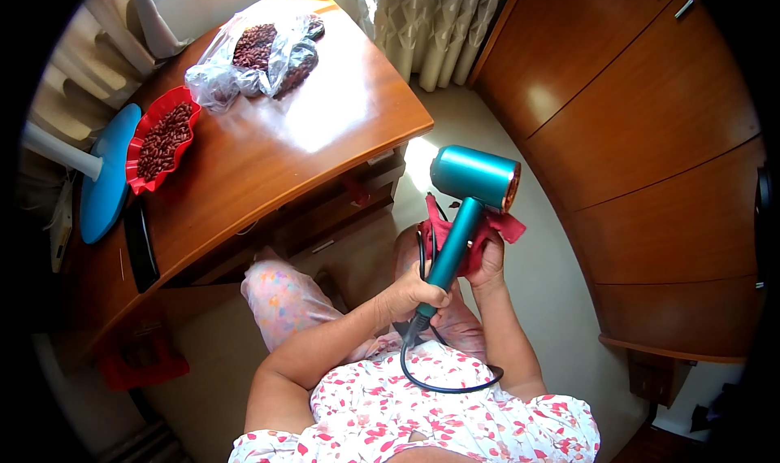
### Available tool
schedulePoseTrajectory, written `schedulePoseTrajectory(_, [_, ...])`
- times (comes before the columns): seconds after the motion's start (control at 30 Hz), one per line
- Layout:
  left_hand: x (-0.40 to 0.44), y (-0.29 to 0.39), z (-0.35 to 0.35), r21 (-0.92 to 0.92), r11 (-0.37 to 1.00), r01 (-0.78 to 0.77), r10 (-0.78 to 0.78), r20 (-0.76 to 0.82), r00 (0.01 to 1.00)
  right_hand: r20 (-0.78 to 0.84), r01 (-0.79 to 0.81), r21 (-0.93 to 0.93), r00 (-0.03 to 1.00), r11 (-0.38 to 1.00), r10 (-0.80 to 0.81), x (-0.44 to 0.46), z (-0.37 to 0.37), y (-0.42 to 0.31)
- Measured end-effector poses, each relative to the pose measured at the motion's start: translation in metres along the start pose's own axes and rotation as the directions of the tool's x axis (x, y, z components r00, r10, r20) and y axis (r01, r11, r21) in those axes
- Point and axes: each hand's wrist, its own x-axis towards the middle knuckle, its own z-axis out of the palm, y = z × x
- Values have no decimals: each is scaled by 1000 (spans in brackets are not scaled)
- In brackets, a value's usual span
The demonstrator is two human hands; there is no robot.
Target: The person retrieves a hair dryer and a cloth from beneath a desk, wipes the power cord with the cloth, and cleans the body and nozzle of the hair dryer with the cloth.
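A teal hair dryer [475,176] is held up in front of my lap, its barrel pointing sideways and its handle slanting down toward me. My left hand [414,295] is wrapped round the lower handle and also has part of the looped black cord [431,388] by it. Behind the upper handle, my right hand [489,260] grips a dark red cloth [478,252], which sits close to the underside of the barrel. The cord bends out from the handle's base and curves across my floral top.
On the wooden desk [357,158] are a red scalloped bowl [197,112] of dark red beans and a clear plastic bag [213,85] with more beans. A blue round base [101,195] and a black phone-like slab [140,247] lie left. Wooden cabinets [650,105] stand right.
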Motion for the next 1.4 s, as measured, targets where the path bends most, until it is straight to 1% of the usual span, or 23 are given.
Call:
schedulePoseTrajectory(0.03, [1, 0, -2, -18, 1000, -3, 3, 2, 1000, 132, -19, 22, 991, 1000, 16, 2, -7, -2])
schedulePoseTrajectory(0.07, [1, 0, -3, -18, 1000, -5, 5, 2, 1000, 134, -20, 21, 991, 1000, 17, 1, -13, -6])
schedulePoseTrajectory(0.13, [2, -1, -4, -30, 999, -25, 25, -4, 1000, 300, -44, 68, 954, 997, 21, -1, -16, -10])
schedulePoseTrajectory(0.2, [3, -2, -3, -13, 1000, -26, 25, -22, 999, 296, -19, 18, 955, 1000, 13, -6, -10, -10])
schedulePoseTrajectory(0.27, [5, -5, -2, 4, 1000, -20, 20, -40, 999, 232, 22, -190, 973, 982, 23, -12, 2, -6])
schedulePoseTrajectory(0.3, [6, -7, -2, 138, 989, -44, 58, -97, 994, 269, 134, -295, 962, 946, -53, -12, 1, 0])
schedulePoseTrajectory(0.33, [8, -8, -1, 270, 961, -60, 103, -146, 984, 189, 230, -323, 966, 918, -176, -14, 9, 5])
schedulePoseTrajectory(0.4, [10, -9, 0, 346, 937, -43, 109, -174, 979, -21, 229, -473, 962, 850, -271, -7, 14, 9])
schedulePoseTrajectory(0.53, [15, -15, -5, 495, 869, -16, 148, -228, 962, -97, 248, -574, 926, 781, -366, -6, 23, 16])
schedulePoseTrajectory(0.63, [16, -22, -7, 567, 823, -29, 213, -261, 941, -126, 216, -564, 931, 797, -342, -4, 19, 16])
schedulePoseTrajectory(0.7, [14, -21, -6, 557, 829, -54, 218, -233, 948, -133, 200, -555, 937, 808, -323, -4, 18, 16])
schedulePoseTrajectory(0.77, [12, -16, -1, 545, 835, -79, 223, -203, 953, -96, 227, -441, 950, 868, -297, -7, 21, 16])
schedulePoseTrajectory(0.8, [10, -13, 1, 511, 854, -98, 226, -195, 955, -95, 226, -443, 950, 868, -296, -7, 21, 16])
schedulePoseTrajectory(0.87, [9, -12, 0, 476, 872, -116, 229, -187, 955, -47, 198, -302, 974, 933, -222, -8, 20, 14])
schedulePoseTrajectory(0.93, [12, -12, -4, 348, 932, -105, 164, -144, 976, -38, 173, -292, 981, 941, -192, -4, 6, 12])
schedulePoseTrajectory(0.97, [13, -12, -4, 348, 932, -106, 165, -145, 976, -26, 138, -273, 988, 952, -151, -2, -2, 11])
schedulePoseTrajectory(1.03, [14, -9, -4, 134, 991, -23, 37, -106, 994, -10, 102, -255, 994, 962, -108, -1, -14, 10])
schedulePoseTrajectory(1.1, [16, -10, -3, 74, 997, -13, 22, -110, 994, 152, 30, -241, 988, 970, 7, -1, -22, 8])
schedulePoseTrajectory(1.17, [17, -10, -4, 15, 1000, -1, 3, -110, 994, 158, 57, -285, 987, 957, -11, -3, -17, 9])
schedulePoseTrajectory(1.27, [16, -7, -7, 106, 993, 47, -39, -83, 996, 193, 116, -372, 980, 921, -45, -4, -17, 10])
schedulePoseTrajectory(1.33, [18, -10, -11, 133, 991, 7, 9, -117, 993, 155, 167, -343, 981, 924, -120, -3, -17, 12])
schedulePoseTrajectory(1.37, [18, -10, -11, 134, 991, 7, 9, -117, 993, 98, 227, -457, 974, 860, -205, -2, -23, 13])
schedulePoseTrajectory(1.4, [17, -9, -10, 167, 986, 2, 23, -150, 988, 98, 228, -456, 974, 860, -207, -1, -26, 13])
